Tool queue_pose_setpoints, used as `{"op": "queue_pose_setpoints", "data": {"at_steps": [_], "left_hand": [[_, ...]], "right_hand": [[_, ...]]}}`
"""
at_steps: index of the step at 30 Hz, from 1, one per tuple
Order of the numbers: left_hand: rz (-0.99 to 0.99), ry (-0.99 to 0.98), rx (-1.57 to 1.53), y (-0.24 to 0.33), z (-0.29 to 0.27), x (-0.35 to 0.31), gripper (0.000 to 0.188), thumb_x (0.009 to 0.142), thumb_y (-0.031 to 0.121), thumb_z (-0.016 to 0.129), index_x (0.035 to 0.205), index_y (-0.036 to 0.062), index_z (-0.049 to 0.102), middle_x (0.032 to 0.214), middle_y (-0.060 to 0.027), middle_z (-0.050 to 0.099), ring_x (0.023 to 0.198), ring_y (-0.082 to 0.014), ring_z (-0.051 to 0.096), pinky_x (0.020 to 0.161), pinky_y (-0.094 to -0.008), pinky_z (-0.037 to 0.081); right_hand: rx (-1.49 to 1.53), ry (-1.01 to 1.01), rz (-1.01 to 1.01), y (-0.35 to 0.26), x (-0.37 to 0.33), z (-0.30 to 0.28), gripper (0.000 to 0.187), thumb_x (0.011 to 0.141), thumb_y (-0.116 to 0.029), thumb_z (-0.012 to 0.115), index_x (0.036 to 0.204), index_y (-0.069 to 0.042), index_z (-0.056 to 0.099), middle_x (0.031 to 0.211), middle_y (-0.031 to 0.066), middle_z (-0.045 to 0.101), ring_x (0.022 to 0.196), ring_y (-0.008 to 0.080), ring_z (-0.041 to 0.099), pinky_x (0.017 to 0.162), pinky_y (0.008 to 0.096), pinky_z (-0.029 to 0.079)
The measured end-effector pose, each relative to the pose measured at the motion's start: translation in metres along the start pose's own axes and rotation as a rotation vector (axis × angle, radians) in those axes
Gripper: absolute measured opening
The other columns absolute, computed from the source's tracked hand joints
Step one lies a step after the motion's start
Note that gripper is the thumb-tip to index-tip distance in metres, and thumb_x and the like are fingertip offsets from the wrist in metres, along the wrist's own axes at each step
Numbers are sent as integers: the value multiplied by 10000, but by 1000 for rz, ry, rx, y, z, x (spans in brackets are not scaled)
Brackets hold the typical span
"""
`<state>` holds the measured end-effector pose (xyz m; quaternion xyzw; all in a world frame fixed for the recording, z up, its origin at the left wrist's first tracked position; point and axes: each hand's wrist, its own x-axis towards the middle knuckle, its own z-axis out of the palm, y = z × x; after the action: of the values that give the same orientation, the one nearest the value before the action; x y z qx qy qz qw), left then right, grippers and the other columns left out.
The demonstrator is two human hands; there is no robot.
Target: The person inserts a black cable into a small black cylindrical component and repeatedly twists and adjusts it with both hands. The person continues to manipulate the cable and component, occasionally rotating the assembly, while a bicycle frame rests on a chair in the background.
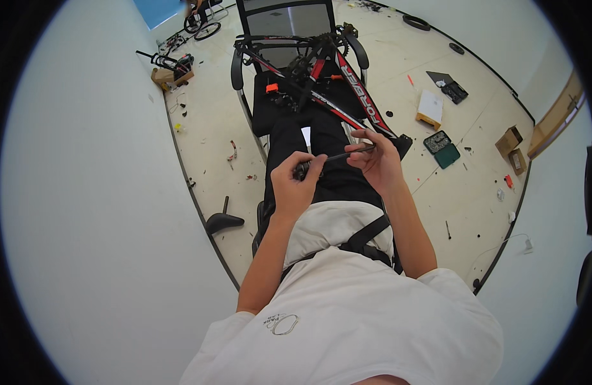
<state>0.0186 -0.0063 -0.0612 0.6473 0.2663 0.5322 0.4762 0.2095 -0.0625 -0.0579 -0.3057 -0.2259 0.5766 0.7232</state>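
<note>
Dark, slim metal rod (pixel 346 154) spans both hands above the lap: left hand (pixel 294 186) grips one end, right hand (pixel 377 160) pinches the other.

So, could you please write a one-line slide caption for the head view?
Seated person's left hand and right hand hold a thin dark rod above a bicycle frame resting on a chair.

Thin dark rod (pixel 347 154) lies level above the lap.

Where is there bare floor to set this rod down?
Bare floor lies left of the chair, between the wall and the black saddle. To the right it is crowded: green case, white box, cardboard boxes. Bike frame fills the chair.
</note>
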Motion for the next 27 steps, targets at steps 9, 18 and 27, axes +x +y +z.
{"op": "queue_pose_setpoints", "data": {"at_steps": [9, 18, 27], "left_hand": [[-477, 33, -379, 6, -11, 8, 322, 929, 355, 645, 799, 71, 565, 703, -24, 594, 625, -187, 674, 386, -268, 470], [-977, -306, -641, 0, -10, 7, 372, 895, 462, 647, 789, 124, 535, 687, 4, 574, 601, -182, 642, 366, -251, 410], [-869, -131, -593, -8, 7, -5, 315, 913, 406, 640, 793, 124, 570, 669, 12, 563, 615, -162, 619, 382, -243, 400]], "right_hand": [[-269, -195, -193, 3, -4, 14, 393, 984, -239, 476, 1147, 104, 578, 1007, 266, 673, 872, 312, 711, 792, 398, 597], [-45, -773, -188, -6, -6, -2, 440, 922, -291, 631, 1109, 106, 592, 1177, 314, 588, 1035, 429, 645, 862, 453, 570], [-257, -413, -291, 5, -2, -2, 317, 967, -307, 590, 883, -7, 533, 830, 180, 658, 684, 257, 695, 607, 347, 583]]}}
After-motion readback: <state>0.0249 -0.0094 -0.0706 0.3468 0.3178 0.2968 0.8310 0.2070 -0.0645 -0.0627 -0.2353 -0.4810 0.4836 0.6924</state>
